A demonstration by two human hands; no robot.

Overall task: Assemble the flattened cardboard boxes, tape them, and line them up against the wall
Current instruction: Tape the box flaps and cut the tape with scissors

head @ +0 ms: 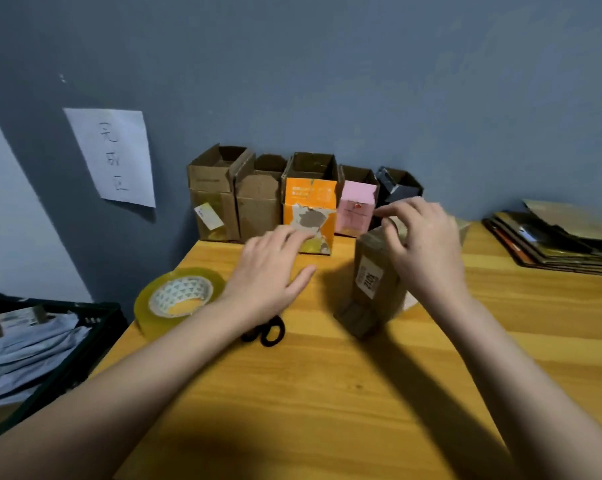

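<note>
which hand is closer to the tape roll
Left. The left hand hovers open just right of the tape roll, close beside it. The right hand is farther right, gripping the top of the brown box.
</note>
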